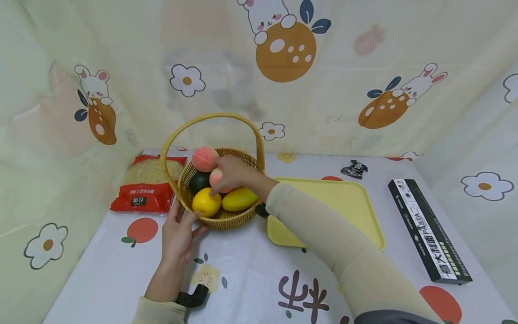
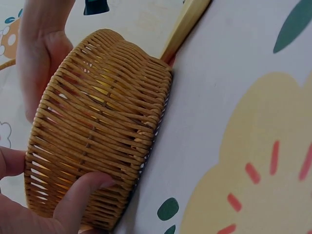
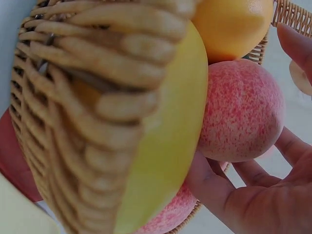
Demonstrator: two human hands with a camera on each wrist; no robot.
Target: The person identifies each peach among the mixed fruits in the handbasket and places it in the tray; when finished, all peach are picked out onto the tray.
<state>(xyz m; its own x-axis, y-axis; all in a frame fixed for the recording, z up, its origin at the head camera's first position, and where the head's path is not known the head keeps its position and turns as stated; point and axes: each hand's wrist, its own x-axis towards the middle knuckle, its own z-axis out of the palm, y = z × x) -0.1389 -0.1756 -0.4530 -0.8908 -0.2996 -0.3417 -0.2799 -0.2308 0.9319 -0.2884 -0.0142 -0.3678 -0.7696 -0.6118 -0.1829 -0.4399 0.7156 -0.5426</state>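
Observation:
A woven basket (image 1: pixel 228 223) with a tall arched handle holds several fruits. A yellow-orange round fruit (image 1: pixel 207 202) lies at its front left, beside a yellow mango (image 1: pixel 238 200). Behind them sit a dark green fruit (image 1: pixel 198 182) and a pink peach (image 1: pixel 204 158). My right hand (image 1: pixel 231 173) reaches into the basket, its fingers curled round another peach (image 3: pixel 243 111) that touches the mango (image 3: pixel 168 126). At the basket's front left, my left hand (image 1: pixel 178 236) grips it; the thumb (image 2: pixel 85 192) presses on the woven wall (image 2: pixel 97 122).
A red bag of dry food (image 1: pixel 143 193) lies left of the basket. To the right is a yellow tray (image 1: pixel 348 198), partly under my right forearm. A small black packet (image 1: pixel 355 169) lies behind it. A black pasta box (image 1: pixel 429 229) rests along the right side.

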